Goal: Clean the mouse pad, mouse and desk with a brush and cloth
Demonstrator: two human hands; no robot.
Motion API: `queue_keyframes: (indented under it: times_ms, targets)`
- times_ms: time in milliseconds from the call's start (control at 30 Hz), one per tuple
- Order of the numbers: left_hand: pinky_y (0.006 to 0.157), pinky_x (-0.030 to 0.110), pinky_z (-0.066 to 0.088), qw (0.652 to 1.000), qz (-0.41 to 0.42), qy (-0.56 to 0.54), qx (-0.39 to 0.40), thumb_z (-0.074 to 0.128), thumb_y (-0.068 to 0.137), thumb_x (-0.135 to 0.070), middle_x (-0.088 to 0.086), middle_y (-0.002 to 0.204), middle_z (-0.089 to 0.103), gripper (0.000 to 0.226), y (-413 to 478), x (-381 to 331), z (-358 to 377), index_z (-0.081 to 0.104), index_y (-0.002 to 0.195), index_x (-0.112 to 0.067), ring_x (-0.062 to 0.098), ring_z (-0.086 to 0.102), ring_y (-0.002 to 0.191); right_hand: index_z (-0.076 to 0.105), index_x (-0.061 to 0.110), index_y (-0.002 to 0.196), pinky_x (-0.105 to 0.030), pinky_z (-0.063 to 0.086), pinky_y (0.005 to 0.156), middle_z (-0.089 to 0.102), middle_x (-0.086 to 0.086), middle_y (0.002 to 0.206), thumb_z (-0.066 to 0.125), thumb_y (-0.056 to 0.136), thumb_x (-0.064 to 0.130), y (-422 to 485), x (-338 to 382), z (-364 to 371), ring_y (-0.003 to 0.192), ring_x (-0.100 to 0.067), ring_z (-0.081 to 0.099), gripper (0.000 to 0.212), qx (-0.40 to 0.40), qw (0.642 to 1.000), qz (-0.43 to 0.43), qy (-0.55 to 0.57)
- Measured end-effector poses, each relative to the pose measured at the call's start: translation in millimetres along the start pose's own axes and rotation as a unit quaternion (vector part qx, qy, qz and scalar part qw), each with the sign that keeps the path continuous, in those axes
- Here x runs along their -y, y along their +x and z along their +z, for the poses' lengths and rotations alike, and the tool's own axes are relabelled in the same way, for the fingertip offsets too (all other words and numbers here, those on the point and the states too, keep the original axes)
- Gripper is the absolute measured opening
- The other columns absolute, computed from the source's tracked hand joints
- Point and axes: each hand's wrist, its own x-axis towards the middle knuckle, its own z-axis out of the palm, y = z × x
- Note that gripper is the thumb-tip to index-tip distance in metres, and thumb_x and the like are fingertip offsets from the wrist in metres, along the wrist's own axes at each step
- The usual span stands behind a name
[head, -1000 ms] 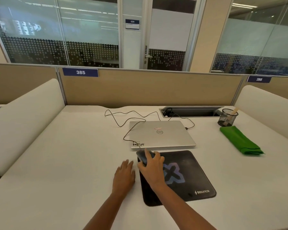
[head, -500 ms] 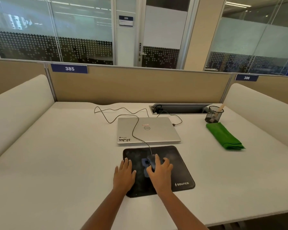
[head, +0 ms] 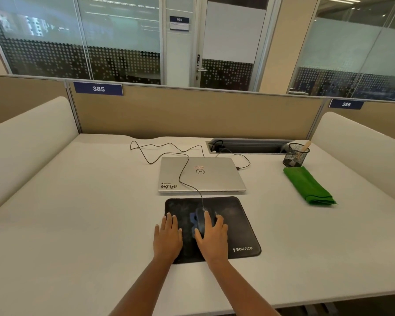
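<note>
Across the white tabletop point(head: 89, 224), the right hand point(head: 213, 239) curls its grip over the mouse point(head: 200, 216) mid mouse pad point(head: 237, 222), the left hand point(head: 168, 237) lies flat, fingers straight, seemingly pinning the pad, with the cloth point(head: 308, 187) and brush point(head: 307, 145) untouched far right.

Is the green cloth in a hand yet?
No, the green cloth lies folded on the desk by the mesh cup, untouched.

I'm in an open-plan office: numbered partition point(head: 192, 110) at my white surface point(head: 78, 224), a closed laptop point(head: 201, 174), frosted glass meeting rooms point(head: 100, 42) behind
</note>
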Motion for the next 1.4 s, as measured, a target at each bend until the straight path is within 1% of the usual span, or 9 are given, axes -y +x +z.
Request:
queue_keyframes:
  times_ms: [167,300,467,733,867,1067,1233,1300,1400]
  targets:
    - [0.119,0.037,0.011,1.000,-0.004,0.000,-0.013,0.017,0.103,-0.033,0.009,0.160,0.002,0.054,-1,-6,1,0.004,0.151,-0.012,0.023,0.003,0.148,0.024,0.025,0.144,-0.028,0.039,0.101,0.027,-0.007,0.147,0.032,0.093,0.052,4,-12,-3,0.124,-0.022,0.039,0.058,-0.016,0.999,-0.017,0.029]
    - [0.119,0.037,0.010,1.000,0.000,-0.008,-0.021,0.020,0.103,-0.036,0.008,0.160,0.004,0.055,0,-10,0,0.005,0.151,-0.012,0.023,0.004,0.148,0.034,0.021,0.140,-0.034,0.040,0.097,0.035,-0.010,0.144,0.030,0.097,0.042,19,-37,-14,0.122,-0.026,0.043,0.048,-0.030,0.999,-0.013,0.007]
    - [0.120,0.037,0.007,1.000,-0.013,-0.020,-0.019,0.019,0.102,-0.038,0.008,0.160,0.003,0.056,3,-17,0,0.004,0.151,-0.013,0.023,0.002,0.148,0.028,0.015,0.144,-0.034,0.030,0.110,0.026,-0.010,0.152,0.026,0.101,0.030,36,-70,-22,0.139,-0.026,0.028,0.046,0.039,0.999,-0.007,-0.028]
    - [0.120,0.039,0.004,1.000,-0.015,0.003,-0.021,0.016,0.102,-0.040,0.008,0.160,0.001,0.057,9,-25,12,0.002,0.151,-0.014,0.024,0.000,0.148,0.013,0.017,0.148,-0.041,0.011,0.118,0.009,-0.005,0.158,0.022,0.100,0.038,37,-90,-14,0.146,-0.025,0.006,0.053,0.113,0.988,-0.067,-0.082]
    - [0.120,0.038,0.001,0.999,-0.016,0.000,-0.030,0.016,0.102,-0.042,0.007,0.160,0.000,0.058,11,-24,17,0.002,0.151,-0.015,0.024,-0.001,0.148,0.008,0.019,0.148,-0.040,0.006,0.119,0.007,-0.005,0.158,0.019,0.100,0.041,34,-95,-4,0.146,-0.024,0.005,0.055,0.114,0.988,-0.069,-0.082]
    - [0.120,0.037,-0.001,0.999,-0.020,-0.001,-0.034,0.016,0.102,-0.042,0.007,0.160,-0.001,0.058,10,-24,17,0.001,0.151,-0.015,0.023,-0.002,0.148,0.010,0.019,0.148,-0.039,0.006,0.119,0.009,-0.005,0.158,0.020,0.100,0.041,33,-97,-3,0.146,-0.024,0.006,0.054,0.105,0.989,-0.066,-0.080]
    - [0.120,0.037,0.000,1.000,0.001,0.010,-0.015,0.017,0.102,-0.042,0.009,0.160,-0.005,0.059,10,-19,4,0.001,0.151,-0.014,0.024,-0.005,0.148,0.018,0.018,0.147,-0.040,0.011,0.118,0.015,-0.004,0.157,0.026,0.099,0.040,42,-91,-30,0.146,-0.022,0.011,0.053,0.150,0.986,-0.062,-0.038]
    - [0.120,0.038,0.001,0.999,0.008,0.024,-0.032,0.018,0.102,-0.043,0.009,0.160,-0.005,0.060,18,-11,-14,0.002,0.151,-0.013,0.024,-0.005,0.148,0.027,0.015,0.145,-0.039,0.015,0.117,0.022,-0.005,0.155,0.033,0.099,0.037,57,-92,-68,0.144,-0.021,0.018,0.051,0.121,0.990,-0.075,0.000]
    - [0.120,0.039,0.001,0.992,0.019,0.074,-0.097,0.017,0.101,-0.043,0.011,0.159,-0.004,0.061,41,1,-69,0.001,0.151,-0.012,0.025,-0.003,0.148,0.042,0.007,0.136,-0.030,0.020,0.114,0.037,-0.010,0.147,0.045,0.096,0.023,83,-88,-160,0.138,-0.019,0.032,0.043,0.010,0.990,-0.137,0.030]
